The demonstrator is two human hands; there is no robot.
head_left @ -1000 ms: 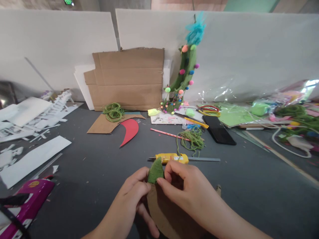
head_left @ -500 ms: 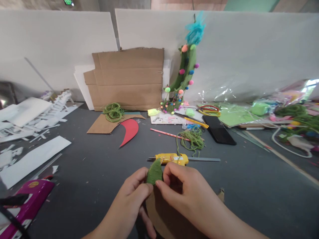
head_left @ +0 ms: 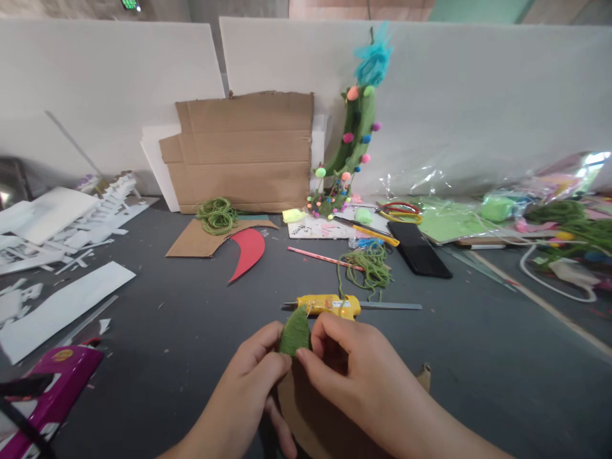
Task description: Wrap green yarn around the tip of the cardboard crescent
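Note:
Between my hands is a curved cardboard shape [head_left: 310, 401], its pointed tip wrapped in green yarn [head_left: 295, 333]. My left hand [head_left: 255, 373] grips the left side of it just under the wrapped tip, thumb in front and some fingers behind. My right hand [head_left: 356, 363] pinches at the right edge of the wrapping, thumb and index finger close together; whatever strand lies between them is hidden. Just beyond the tip lies a yellow glue gun [head_left: 329, 305], with a green yarn strand crossing it from a loose yarn tangle [head_left: 368, 266].
A red crescent [head_left: 249, 252] and a coil of green yarn [head_left: 217, 215] lie ahead left. Behind stands a yarn-covered crescent with pom-poms [head_left: 366, 121]. A black phone [head_left: 419, 248] rests ahead right, a purple tool [head_left: 62, 389] at left, white scraps [head_left: 71, 306] beyond it.
Both hands keep nearly the same hold on the yarn-wrapped cardboard. The whole view has shifted very slightly; nothing else visibly differs.

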